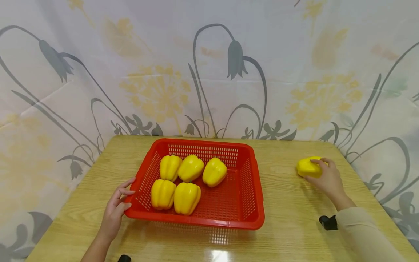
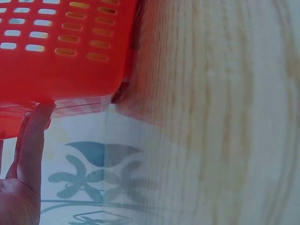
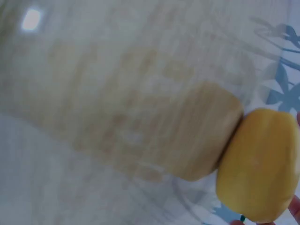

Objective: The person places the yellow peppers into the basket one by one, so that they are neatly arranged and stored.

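At the left rim of a red plastic basket (image 1: pixel 226 222), my left hand (image 1: pixel 114 207) holds the edge with its fingers and thumb. From the left wrist view, a finger (image 2: pixel 35 140) reaches up to the basket's outer wall below the rim. Several yellow bell peppers (image 1: pixel 186 198) lie inside, grouped toward the left and back. Far to the right, my right hand (image 1: pixel 327 182) grips another yellow bell pepper (image 1: pixel 306 166) between thumb and fingers. That bell pepper (image 3: pixel 258 164) shows a short green stem in the right wrist view, and fingertips appear at its edge.
The basket stands on a light wood-grain table (image 1: pixel 284 218). Behind the table hangs a pale cloth (image 1: pixel 278 36) with a grey and yellow flower print. A small black object (image 1: pixel 328 222) sits by the right sleeve, and another black piece (image 1: pixel 124 258) shows at the bottom edge.
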### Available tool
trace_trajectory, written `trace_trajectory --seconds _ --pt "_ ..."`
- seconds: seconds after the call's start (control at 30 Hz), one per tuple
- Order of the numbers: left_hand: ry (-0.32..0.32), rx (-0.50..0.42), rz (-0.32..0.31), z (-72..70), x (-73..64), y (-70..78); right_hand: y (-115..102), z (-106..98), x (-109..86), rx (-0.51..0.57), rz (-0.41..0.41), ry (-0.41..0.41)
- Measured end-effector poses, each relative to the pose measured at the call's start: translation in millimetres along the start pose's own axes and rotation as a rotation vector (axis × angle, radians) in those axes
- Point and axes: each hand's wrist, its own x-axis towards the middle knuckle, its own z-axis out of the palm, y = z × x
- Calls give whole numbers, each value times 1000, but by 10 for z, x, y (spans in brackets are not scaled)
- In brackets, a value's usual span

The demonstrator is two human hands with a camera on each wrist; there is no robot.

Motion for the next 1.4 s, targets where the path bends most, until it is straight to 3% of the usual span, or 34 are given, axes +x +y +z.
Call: trace_trajectory --seconds 0.23,0.57,0.93,1.4 --pt "-2 -16 6 11 3 4 -71 -19 23 -11 -53 -3" --pt "2 -19 22 -4 -9 -3 -186 92 -94 117 -155 -173" --pt "-7 -37 29 -6 -13 -17 -335 246 -227 112 -265 -149" --pt "-22 -51 50 -3 0 -38 -692 3 -169 170 -312 -222"
